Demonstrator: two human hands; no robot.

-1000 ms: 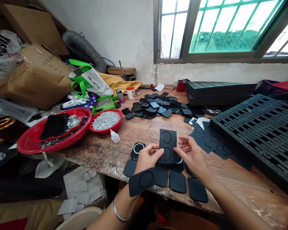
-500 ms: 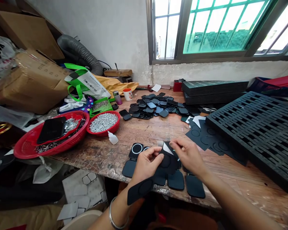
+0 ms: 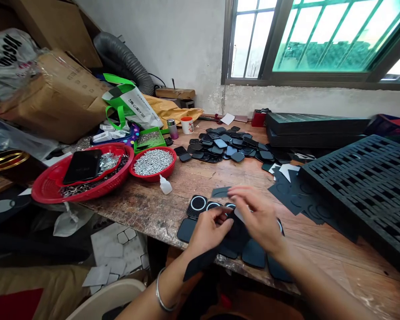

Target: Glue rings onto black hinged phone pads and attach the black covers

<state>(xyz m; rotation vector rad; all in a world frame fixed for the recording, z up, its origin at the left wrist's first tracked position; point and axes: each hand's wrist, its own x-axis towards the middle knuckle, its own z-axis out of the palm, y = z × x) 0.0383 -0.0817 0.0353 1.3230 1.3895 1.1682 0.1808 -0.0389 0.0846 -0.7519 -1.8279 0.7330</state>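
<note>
1. I see the left hand [image 3: 209,229] pinching a black sheet [image 3: 237,234] between thumb and fingers, above the near edge of the table [image 3: 136,205].
2. The right hand [image 3: 258,215] is just to its right, blurred; its fingertips meet a dark strip [image 3: 221,192], though I cannot tell whether they grip it.
3. Farther left I have a white bottle [image 3: 166,186] beside a red bowl [image 3: 156,178]; far off, a heap of black cases [image 3: 226,144].
</note>
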